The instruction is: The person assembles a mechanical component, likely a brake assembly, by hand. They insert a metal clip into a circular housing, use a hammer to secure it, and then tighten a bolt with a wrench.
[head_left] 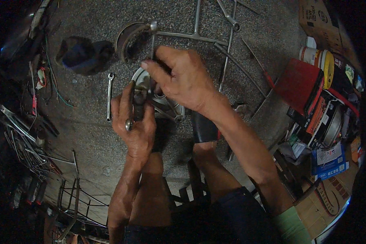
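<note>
My left hand is closed around a metal part with a dark round middle; its rounded shiny end sticks out below the fingers. Behind it shows a silver, rounded metal piece with arms, partly covered by both hands. Just above, my right hand is closed, thumb and fingers drawn together beside that piece. A thin metal rod runs up from its fingertips; whether they grip it, I cannot tell. Left of my hands, an open-ended spanner lies on the floor.
Silver tubing of a frame and a curved guard-like piece lie ahead. Dark cloth sits at far left. Loose tools and rods crowd the left; a red box, tubs and cartons stand right.
</note>
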Demonstrator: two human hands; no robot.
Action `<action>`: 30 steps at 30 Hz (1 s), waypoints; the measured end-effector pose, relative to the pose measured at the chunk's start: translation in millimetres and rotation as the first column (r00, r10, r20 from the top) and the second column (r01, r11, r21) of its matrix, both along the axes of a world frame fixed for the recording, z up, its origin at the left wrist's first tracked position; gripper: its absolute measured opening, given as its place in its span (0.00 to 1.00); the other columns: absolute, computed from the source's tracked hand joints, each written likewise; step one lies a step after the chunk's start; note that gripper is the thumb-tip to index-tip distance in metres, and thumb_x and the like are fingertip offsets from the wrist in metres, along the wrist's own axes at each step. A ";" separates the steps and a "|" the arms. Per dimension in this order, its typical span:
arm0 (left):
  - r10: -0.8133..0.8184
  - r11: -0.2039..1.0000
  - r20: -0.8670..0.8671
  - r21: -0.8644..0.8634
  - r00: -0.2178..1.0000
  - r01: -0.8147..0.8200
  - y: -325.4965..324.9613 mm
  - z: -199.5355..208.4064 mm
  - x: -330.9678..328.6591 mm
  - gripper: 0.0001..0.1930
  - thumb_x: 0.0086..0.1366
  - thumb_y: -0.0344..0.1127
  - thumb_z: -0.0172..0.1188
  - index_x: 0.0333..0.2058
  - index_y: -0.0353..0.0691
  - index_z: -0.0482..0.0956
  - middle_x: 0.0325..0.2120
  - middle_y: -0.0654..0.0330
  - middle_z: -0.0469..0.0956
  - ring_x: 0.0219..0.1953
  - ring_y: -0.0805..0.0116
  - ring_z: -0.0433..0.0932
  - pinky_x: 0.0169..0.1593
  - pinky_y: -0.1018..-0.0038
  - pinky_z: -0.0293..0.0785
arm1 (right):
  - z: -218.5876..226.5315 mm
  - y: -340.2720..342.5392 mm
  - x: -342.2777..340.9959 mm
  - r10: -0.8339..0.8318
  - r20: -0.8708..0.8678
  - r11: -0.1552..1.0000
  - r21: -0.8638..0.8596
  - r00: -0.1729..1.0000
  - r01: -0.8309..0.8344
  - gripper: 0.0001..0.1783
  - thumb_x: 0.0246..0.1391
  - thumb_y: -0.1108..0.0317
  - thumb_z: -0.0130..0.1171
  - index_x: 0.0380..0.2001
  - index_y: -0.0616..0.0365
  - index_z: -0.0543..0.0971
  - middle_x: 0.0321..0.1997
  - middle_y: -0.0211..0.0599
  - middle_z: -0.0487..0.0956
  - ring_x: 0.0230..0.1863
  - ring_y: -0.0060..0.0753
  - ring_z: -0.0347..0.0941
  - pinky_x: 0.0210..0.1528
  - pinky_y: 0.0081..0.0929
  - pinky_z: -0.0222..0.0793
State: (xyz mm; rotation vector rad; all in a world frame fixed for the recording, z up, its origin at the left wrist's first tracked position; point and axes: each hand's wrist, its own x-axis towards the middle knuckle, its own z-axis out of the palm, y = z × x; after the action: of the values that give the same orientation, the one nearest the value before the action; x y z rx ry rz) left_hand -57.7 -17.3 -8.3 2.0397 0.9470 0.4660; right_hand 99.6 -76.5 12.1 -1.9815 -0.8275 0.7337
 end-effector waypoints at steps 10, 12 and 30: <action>-0.032 0.998 -0.024 0.051 0.999 0.033 2.1 3.4 3.0 0.16 0.50 0.23 0.64 0.40 0.37 0.78 0.36 0.53 0.77 0.37 0.54 0.79 0.42 0.65 0.76 | -14.0 9.0 8.6 0.010 -0.048 1.000 0.005 0.999 -0.010 0.16 0.62 0.63 0.57 0.26 0.65 0.75 0.16 0.39 0.76 0.18 0.28 0.79 0.18 0.26 0.70; -0.017 0.999 -0.027 0.047 0.999 0.018 0.8 3.9 3.4 0.15 0.50 0.24 0.64 0.39 0.37 0.78 0.36 0.53 0.77 0.37 0.55 0.79 0.42 0.65 0.76 | -27.1 9.0 13.4 -0.022 -0.152 1.000 -0.008 0.988 0.021 0.17 0.63 0.62 0.56 0.26 0.66 0.75 0.17 0.38 0.77 0.18 0.28 0.79 0.18 0.26 0.71; -0.006 1.000 -0.089 0.010 0.996 0.007 4.4 8.1 -0.5 0.17 0.50 0.26 0.66 0.41 0.37 0.78 0.37 0.52 0.78 0.37 0.54 0.79 0.42 0.65 0.76 | 4.9 -35.4 -10.6 -0.306 -0.109 0.952 -0.026 0.946 0.305 0.11 0.61 0.66 0.58 0.35 0.66 0.76 0.25 0.39 0.80 0.23 0.28 0.79 0.22 0.25 0.73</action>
State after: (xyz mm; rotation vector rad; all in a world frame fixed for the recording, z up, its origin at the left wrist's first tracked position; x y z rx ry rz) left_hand -58.3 -12.9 -0.2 2.0865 0.9926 0.3805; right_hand 89.0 -111.9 17.0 -1.9962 -0.4359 0.6581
